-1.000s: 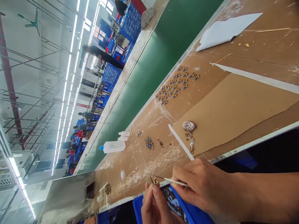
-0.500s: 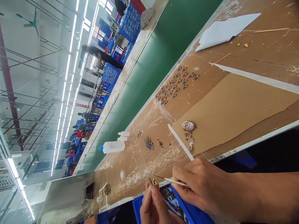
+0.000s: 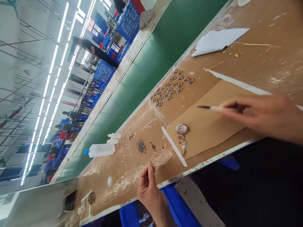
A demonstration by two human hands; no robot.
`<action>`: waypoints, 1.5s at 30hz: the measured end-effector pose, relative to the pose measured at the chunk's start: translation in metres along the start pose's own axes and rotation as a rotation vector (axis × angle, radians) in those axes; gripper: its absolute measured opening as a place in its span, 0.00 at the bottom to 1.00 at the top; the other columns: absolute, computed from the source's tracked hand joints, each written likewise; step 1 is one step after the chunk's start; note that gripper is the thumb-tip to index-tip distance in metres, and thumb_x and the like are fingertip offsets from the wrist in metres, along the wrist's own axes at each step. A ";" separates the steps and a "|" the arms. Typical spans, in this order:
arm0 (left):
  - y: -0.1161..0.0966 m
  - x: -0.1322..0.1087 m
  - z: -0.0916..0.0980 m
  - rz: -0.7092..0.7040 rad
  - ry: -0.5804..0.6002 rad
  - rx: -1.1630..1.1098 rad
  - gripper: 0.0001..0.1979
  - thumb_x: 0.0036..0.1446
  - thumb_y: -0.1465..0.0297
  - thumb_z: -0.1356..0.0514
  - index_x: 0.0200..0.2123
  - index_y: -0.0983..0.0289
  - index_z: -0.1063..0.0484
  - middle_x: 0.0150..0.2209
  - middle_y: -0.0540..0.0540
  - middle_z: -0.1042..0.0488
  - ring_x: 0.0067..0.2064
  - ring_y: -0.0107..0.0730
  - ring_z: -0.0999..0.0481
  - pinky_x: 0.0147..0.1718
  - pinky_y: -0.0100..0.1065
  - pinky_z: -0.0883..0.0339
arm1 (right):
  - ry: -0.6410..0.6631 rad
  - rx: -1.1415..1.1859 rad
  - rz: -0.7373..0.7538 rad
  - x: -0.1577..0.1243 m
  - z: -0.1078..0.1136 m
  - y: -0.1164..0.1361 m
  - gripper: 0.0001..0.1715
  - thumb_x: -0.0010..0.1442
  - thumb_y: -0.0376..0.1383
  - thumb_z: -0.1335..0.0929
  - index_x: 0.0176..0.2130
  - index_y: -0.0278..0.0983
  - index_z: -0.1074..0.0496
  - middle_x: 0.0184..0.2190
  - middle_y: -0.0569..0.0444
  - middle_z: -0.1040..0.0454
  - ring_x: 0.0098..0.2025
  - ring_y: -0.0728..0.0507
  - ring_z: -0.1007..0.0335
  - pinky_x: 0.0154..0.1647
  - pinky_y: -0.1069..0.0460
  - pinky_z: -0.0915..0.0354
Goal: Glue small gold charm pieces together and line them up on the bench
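Observation:
Between the thumb and fingers of my left hand [image 3: 149, 186] is a small figurine [image 3: 151, 164], held up just above the front edge of the table. My right hand [image 3: 265, 115] is closed around a thin paintbrush [image 3: 216, 108], its dark tip pointing left over the brown cardboard [image 3: 227, 97]. Left of and below the brush tip sits a small round pot of brownish paint [image 3: 182, 128], with a spill [image 3: 183, 146] running from it. Rows of little blue and gold figurines [image 3: 169, 88] stand farther back, and a heap of similar ones [image 3: 141, 146] lies nearer my left hand.
A white bottle with a blue cap [image 3: 101, 150] and smaller white bottles [image 3: 114, 136] are at the table's far edge. White paper [image 3: 219, 41] lies at the upper right. Below the front edge is a blue bin [image 3: 129, 216]. A green strip [image 3: 142, 78] runs beyond the table.
My right hand with the paintbrush has moved up and right, away from the figurine to over the cardboard. My left hand has risen slightly with the figurine. The view has shifted.

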State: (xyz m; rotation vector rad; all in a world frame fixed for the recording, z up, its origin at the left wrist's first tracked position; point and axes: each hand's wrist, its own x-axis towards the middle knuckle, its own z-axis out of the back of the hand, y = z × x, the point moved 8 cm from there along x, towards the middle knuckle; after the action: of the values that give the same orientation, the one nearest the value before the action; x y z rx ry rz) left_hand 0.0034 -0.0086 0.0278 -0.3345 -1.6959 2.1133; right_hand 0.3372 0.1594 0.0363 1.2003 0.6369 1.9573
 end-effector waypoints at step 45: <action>-0.002 0.032 -0.083 -0.195 0.442 0.683 0.16 0.42 0.56 0.37 0.27 0.64 0.23 0.28 0.53 0.23 0.32 0.36 0.26 0.36 0.34 0.35 | 0.007 -0.546 0.015 0.039 0.009 -0.094 0.14 0.64 0.38 0.41 0.36 0.44 0.28 0.33 0.48 0.30 0.38 0.41 0.38 0.35 0.43 0.38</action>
State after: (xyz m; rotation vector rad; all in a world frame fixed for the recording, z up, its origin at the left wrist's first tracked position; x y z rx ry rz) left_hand 0.0112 0.0784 0.0127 -0.3667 -0.6790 2.1199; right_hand 0.3653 0.2480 -0.0072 0.8543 0.0760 1.9698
